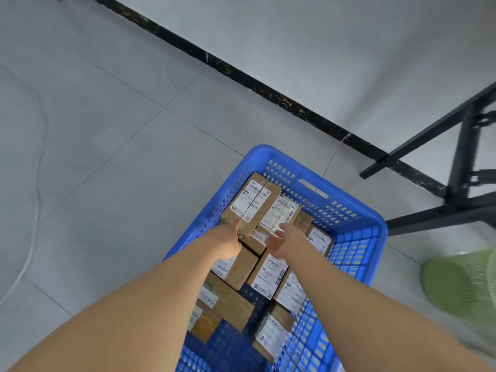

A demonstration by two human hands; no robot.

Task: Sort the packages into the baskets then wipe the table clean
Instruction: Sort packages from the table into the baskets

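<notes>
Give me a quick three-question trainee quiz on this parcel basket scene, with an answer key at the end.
1. True or false: the left hand and right hand both reach into the blue basket.
2. The packages are: A) plastic bags, B) labelled cardboard boxes, C) envelopes.
3. Fill in: the second basket, at the view's right edge, is coloured ____.
Key: 1 true; 2 B; 3 green.
</notes>
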